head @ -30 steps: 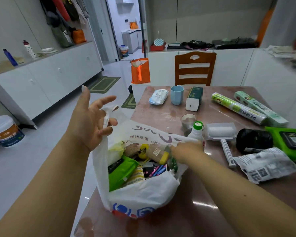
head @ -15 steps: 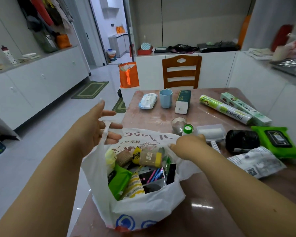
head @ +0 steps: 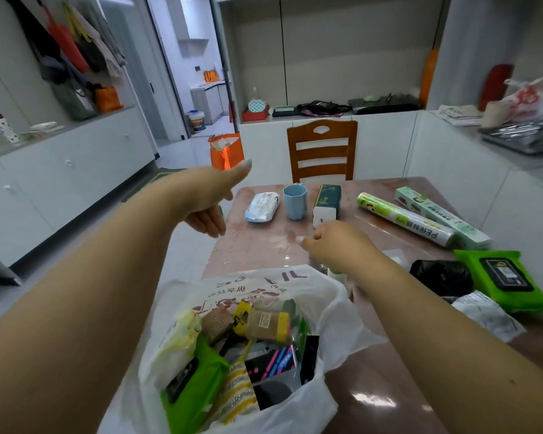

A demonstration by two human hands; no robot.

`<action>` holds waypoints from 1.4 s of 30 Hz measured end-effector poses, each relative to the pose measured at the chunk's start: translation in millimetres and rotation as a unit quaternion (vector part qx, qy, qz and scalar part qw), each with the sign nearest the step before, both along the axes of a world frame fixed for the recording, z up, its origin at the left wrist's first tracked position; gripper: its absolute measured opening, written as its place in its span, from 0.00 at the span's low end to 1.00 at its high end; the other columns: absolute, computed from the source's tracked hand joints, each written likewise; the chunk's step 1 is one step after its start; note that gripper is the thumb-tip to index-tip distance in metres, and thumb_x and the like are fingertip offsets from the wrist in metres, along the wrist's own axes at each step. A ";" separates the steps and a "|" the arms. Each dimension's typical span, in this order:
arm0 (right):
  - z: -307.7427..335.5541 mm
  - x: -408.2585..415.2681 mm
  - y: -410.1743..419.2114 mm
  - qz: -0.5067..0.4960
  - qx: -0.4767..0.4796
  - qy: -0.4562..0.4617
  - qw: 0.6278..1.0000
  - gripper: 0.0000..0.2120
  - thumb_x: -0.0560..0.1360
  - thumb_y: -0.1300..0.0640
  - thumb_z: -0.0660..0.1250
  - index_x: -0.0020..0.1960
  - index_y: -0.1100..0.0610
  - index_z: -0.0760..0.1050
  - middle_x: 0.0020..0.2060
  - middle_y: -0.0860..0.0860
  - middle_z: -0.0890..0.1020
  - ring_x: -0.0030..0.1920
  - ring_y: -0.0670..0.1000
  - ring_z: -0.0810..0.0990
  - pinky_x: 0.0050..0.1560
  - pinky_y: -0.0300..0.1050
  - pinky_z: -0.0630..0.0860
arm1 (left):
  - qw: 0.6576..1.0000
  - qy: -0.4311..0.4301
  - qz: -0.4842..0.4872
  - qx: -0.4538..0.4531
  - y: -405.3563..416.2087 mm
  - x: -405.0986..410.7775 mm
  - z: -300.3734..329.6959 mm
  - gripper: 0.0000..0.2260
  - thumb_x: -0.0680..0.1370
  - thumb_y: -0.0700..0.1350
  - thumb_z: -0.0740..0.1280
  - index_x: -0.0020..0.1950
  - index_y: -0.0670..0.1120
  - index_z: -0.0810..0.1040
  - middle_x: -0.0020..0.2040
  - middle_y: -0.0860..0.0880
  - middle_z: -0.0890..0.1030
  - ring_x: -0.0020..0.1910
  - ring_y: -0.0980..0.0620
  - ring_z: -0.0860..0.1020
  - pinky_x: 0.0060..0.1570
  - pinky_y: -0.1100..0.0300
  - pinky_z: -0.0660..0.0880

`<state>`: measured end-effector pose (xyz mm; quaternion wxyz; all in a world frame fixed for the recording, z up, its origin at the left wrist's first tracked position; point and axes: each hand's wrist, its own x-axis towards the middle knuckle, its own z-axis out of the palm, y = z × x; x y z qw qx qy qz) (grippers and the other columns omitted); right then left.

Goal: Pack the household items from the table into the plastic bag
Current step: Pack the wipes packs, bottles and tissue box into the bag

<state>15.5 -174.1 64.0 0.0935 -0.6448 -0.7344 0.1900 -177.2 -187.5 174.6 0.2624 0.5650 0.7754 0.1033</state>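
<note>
The plastic bag sat open at the table's near edge, already stuffed. The right hand reached past it over mid-table, fingers curled; whether it gripped anything could not be told. The left hand hung open and empty off the table's left edge. Farther on stood one wipes pack, one blue cup, one tissue box and two rolls, with bare tabletop before them.

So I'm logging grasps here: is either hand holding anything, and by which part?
The left hand is open and holds nothing. The right hand is curled over the table; whether its fingertips pinch anything cannot be told.
</note>
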 end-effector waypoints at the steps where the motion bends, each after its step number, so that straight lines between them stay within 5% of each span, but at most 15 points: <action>1: 1.8 3.1 5.5 -0.004 -0.001 -0.002 1.000 0.19 0.78 0.39 0.56 0.42 0.52 0.75 0.40 0.50 0.78 0.46 0.53 0.77 0.53 0.50 0.73 | 1.000 0.001 -0.005 -0.010 12.8 6.5 -0.3 0.40 0.71 0.75 0.45 0.67 0.47 0.73 0.35 0.42 0.85 0.33 0.48 0.85 0.34 0.59 0.79; 4: 5.5 15.2 26.9 -0.026 -0.005 0.014 1.000 0.19 0.77 0.39 0.58 0.47 0.53 0.77 0.40 0.51 0.79 0.45 0.52 0.77 0.50 0.47 0.74 | 0.999 0.000 -0.021 -0.040 54.1 23.1 -4.8 0.41 0.71 0.75 0.46 0.66 0.46 0.73 0.39 0.40 0.85 0.36 0.47 0.85 0.36 0.59 0.80; 12: 0.2 53.8 114.3 -0.083 0.001 0.057 0.995 0.17 0.77 0.42 0.62 0.39 0.54 0.74 0.33 0.51 0.77 0.35 0.51 0.75 0.36 0.44 0.70 | 0.998 0.023 -0.017 -0.061 200.3 39.3 -54.9 0.38 0.74 0.70 0.53 0.70 0.42 0.68 0.40 0.40 0.80 0.38 0.45 0.82 0.46 0.53 0.81; 17: -34.1 76.0 178.7 -0.123 -0.003 0.014 0.992 0.20 0.77 0.40 0.61 0.38 0.55 0.75 0.33 0.53 0.79 0.37 0.53 0.78 0.40 0.46 0.74 | 0.990 0.129 -0.058 -0.026 279.1 33.9 -124.4 0.28 0.80 0.59 0.56 0.73 0.40 0.65 0.71 0.41 0.71 0.65 0.40 0.72 0.66 0.49 0.70; 21: -62.3 84.4 218.9 -0.148 -0.021 0.007 0.989 0.19 0.77 0.41 0.61 0.36 0.55 0.74 0.31 0.53 0.78 0.35 0.52 0.77 0.37 0.45 0.72 | 0.983 0.170 -0.064 -0.010 320.7 31.6 -170.8 0.20 0.81 0.45 0.58 0.72 0.37 0.64 0.71 0.39 0.68 0.69 0.39 0.68 0.67 0.53 0.65; 25: -88.2 88.8 244.8 -0.165 -0.024 0.009 0.986 0.19 0.76 0.40 0.61 0.37 0.54 0.75 0.32 0.51 0.79 0.35 0.50 0.76 0.37 0.44 0.71 | 0.992 0.112 0.056 -0.004 375.6 11.5 -237.1 0.31 0.70 0.53 0.68 0.70 0.42 0.67 0.67 0.39 0.71 0.64 0.38 0.72 0.63 0.47 0.71; 28: -106.4 89.7 255.2 -0.186 -0.017 0.026 0.982 0.19 0.75 0.38 0.62 0.39 0.54 0.77 0.34 0.51 0.80 0.37 0.51 0.78 0.43 0.47 0.75 | 0.991 0.098 0.088 -0.015 405.2 0.5 -281.0 0.48 0.63 0.65 0.71 0.76 0.48 0.56 0.70 0.39 0.66 0.67 0.38 0.69 0.66 0.45 0.68; 31: -119.1 89.3 258.7 -0.193 -0.020 0.027 0.981 0.21 0.75 0.38 0.62 0.40 0.55 0.78 0.34 0.52 0.81 0.37 0.52 0.79 0.43 0.48 0.76 | 0.991 0.104 0.084 0.010 410.0 -4.9 -300.3 0.48 0.65 0.63 0.69 0.77 0.50 0.49 0.69 0.38 0.67 0.66 0.39 0.70 0.65 0.47 0.69; 35: -120.6 87.9 254.2 -0.196 -0.016 0.053 0.979 0.20 0.75 0.39 0.62 0.38 0.56 0.77 0.32 0.52 0.80 0.36 0.51 0.77 0.37 0.44 0.70 | 0.992 0.060 0.096 0.063 417.0 -30.8 -325.5 0.41 0.63 0.70 0.61 0.73 0.55 0.62 0.66 0.46 0.75 0.61 0.42 0.76 0.58 0.51 0.73; 37: -118.9 87.8 248.3 -0.201 -0.020 0.080 0.976 0.19 0.75 0.40 0.63 0.38 0.56 0.76 0.31 0.51 0.78 0.35 0.52 0.76 0.35 0.43 0.68 | 0.985 -0.028 0.146 0.086 395.4 -31.5 -313.8 0.38 0.62 0.65 0.66 0.70 0.52 0.68 0.64 0.46 0.77 0.59 0.41 0.77 0.56 0.53 0.74; 42: -100.9 114.5 207.9 -0.225 0.001 0.136 0.965 0.20 0.75 0.41 0.64 0.33 0.55 0.70 0.29 0.51 0.76 0.37 0.56 0.78 0.39 0.45 0.71 | 0.862 -0.352 0.338 0.137 334.9 -16.5 -268.9 0.30 0.68 0.51 0.71 0.67 0.41 0.73 0.64 0.41 0.77 0.59 0.37 0.77 0.54 0.48 0.75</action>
